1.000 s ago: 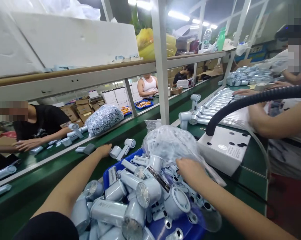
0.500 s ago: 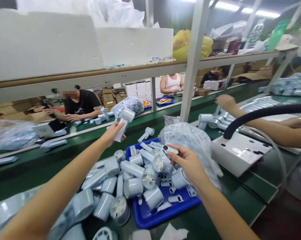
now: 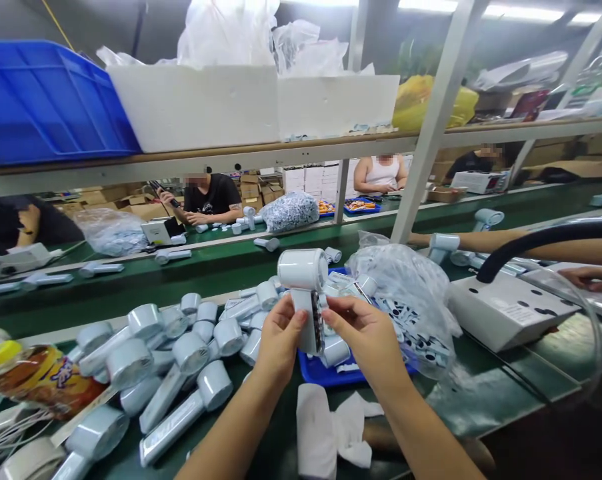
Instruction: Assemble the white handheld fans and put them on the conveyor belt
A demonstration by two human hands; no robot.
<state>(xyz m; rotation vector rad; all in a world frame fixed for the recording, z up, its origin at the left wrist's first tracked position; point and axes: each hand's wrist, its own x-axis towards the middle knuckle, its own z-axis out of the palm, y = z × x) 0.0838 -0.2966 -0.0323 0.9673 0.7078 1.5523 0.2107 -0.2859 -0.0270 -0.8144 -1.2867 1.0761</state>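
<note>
A pale blue handheld fan (image 3: 303,290) stands upright between both my hands, above the blue tray (image 3: 325,374). My left hand (image 3: 279,337) is closed round the left side of its handle. My right hand (image 3: 363,333) is closed on the handle's right side, fingertips pressing a dark strip on its front; what else those fingers pinch is hidden. A heap of the same fans (image 3: 181,357) lies on the green bench to the left and behind.
A clear bag of small parts (image 3: 405,293) sits right of the tray, a white box (image 3: 511,310) with a black hose (image 3: 541,239) beyond it. White cloth (image 3: 331,427) lies near me, a snack bag (image 3: 43,380) at left. A co-worker's arms (image 3: 531,243) reach in at right; people sit across the conveyor.
My left hand brought the fan down from over the belt to the middle. My right hand carried its small part up against the fan's handle. The view swung left.
</note>
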